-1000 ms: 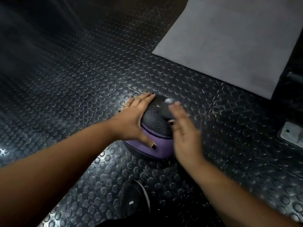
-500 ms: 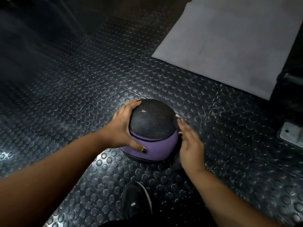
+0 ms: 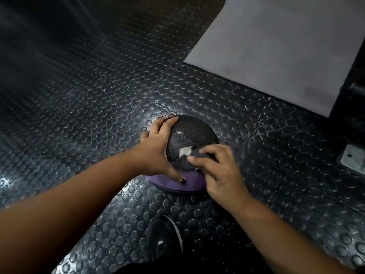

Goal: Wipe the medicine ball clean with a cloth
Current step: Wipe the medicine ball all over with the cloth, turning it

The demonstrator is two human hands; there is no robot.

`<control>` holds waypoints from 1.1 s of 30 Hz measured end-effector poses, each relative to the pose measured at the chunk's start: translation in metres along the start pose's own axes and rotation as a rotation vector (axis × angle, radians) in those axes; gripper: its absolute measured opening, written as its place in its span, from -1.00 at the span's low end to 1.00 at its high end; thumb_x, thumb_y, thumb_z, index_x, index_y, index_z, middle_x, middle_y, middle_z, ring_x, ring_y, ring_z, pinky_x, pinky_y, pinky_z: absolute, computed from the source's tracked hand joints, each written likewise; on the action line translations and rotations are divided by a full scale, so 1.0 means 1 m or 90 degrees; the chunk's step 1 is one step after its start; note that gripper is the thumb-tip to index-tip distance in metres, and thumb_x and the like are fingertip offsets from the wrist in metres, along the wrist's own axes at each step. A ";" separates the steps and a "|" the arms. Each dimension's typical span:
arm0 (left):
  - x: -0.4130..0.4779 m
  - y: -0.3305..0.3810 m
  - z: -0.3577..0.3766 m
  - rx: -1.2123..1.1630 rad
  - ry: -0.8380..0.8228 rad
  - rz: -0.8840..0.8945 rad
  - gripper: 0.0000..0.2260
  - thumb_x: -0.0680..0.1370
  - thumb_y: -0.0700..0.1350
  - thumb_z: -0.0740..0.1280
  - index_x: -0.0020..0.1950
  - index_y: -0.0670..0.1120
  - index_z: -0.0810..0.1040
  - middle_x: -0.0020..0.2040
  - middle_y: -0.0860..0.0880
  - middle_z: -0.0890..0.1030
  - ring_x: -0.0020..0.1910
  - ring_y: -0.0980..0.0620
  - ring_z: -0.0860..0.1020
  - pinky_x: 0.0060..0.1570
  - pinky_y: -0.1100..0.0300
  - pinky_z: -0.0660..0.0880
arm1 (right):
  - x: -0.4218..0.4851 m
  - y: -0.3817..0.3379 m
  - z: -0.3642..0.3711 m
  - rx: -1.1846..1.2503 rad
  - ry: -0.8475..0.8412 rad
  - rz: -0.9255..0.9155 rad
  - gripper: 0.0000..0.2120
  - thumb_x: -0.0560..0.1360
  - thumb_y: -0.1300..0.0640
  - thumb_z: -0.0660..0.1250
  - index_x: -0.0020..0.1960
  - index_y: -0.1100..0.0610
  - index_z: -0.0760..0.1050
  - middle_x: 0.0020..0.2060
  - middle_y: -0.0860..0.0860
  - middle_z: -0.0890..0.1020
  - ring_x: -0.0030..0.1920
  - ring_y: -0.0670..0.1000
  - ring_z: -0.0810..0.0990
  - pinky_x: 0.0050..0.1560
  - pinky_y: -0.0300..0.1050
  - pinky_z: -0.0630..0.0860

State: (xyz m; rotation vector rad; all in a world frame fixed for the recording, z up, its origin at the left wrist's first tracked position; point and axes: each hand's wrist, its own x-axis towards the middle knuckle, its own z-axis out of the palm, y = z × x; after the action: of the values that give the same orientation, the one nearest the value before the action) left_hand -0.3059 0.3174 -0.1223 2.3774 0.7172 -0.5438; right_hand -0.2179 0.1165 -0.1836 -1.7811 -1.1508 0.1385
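The left hand (image 3: pixel 158 149) lies spread on the ball (image 3: pixel 192 133); fingers of the right hand (image 3: pixel 219 171) seem curled on the cloth (image 3: pixel 184 162). A hard swipe could roll the ball.

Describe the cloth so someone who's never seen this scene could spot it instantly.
On the dark studded rubber floor, near the grey mat, sits a black-and-purple medicine ball. A crumpled dark grey cloth lies against it, pinched by the right hand. Its pale patch separates it from the ball's textured black top.
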 end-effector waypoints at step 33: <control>-0.013 0.000 0.008 -0.065 0.060 -0.001 0.39 -0.18 0.40 0.60 0.52 0.32 -0.10 0.50 0.27 -0.08 0.55 -0.18 0.08 0.46 -0.26 0.27 | 0.012 -0.032 0.008 -0.003 0.092 0.393 -0.69 0.60 0.26 0.16 0.32 0.27 0.41 0.16 0.08 0.38 0.02 -0.26 0.31 0.04 -0.71 0.09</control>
State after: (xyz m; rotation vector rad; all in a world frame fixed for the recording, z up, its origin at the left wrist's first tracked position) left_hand -0.3174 0.3078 -0.1211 2.3197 0.7692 -0.3871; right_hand -0.2361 0.1337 -0.1588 -2.0633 -0.4703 0.3626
